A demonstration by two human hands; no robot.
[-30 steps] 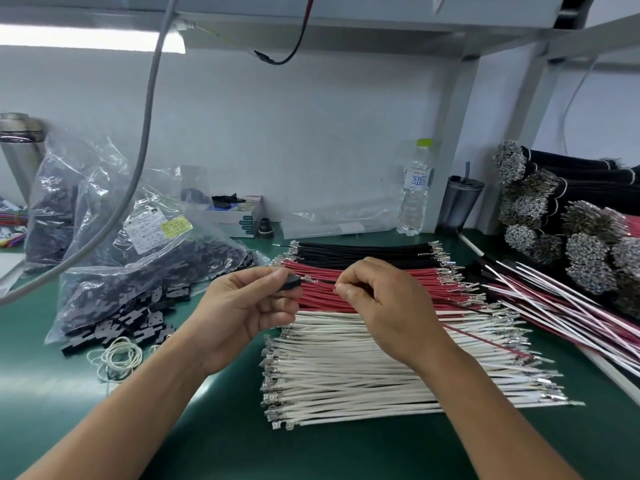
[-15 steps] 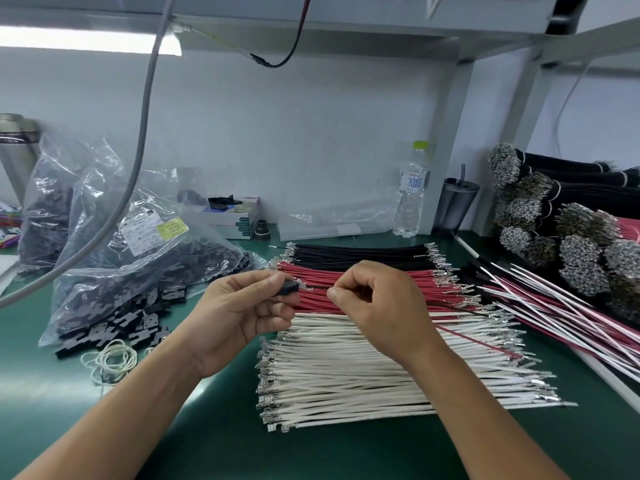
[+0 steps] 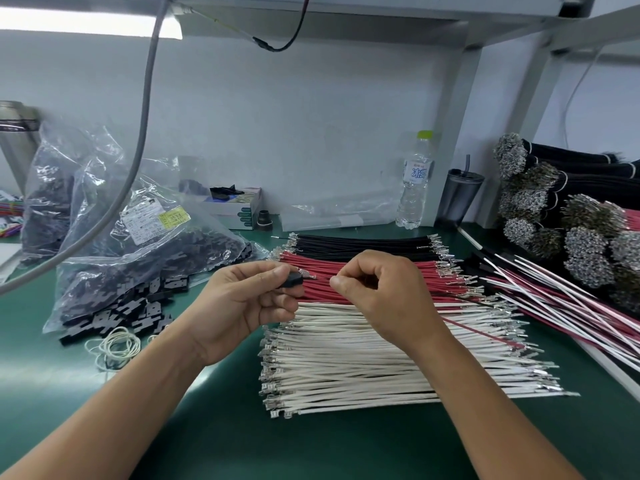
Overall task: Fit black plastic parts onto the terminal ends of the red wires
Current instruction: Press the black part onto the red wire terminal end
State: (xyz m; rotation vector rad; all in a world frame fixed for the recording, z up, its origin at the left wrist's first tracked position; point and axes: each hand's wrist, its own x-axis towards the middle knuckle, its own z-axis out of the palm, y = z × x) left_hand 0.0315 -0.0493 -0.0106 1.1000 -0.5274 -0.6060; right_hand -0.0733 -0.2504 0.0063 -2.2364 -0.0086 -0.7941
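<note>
Above the red wires [image 3: 363, 271], my left hand [image 3: 242, 299] pinches the black part [image 3: 293, 280] while my right hand [image 3: 384, 299], pinching one wire, has brought its terminal [image 3: 308, 274] to the part's mouth, nearly seated.

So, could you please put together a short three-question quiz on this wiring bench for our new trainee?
1. True or false: the left hand pinches a black plastic part.
2. Which loose pile lies nearest the person: A) black wires, B) red wires, C) white wires?
3. Fill in: the right hand pinches a single ___ wire, its metal terminal pointing at the part.

Key
1. True; thumb and fingers grip it.
2. C; the white pile lies at the front of the green mat, red behind it, black farthest.
3. Red.
</note>
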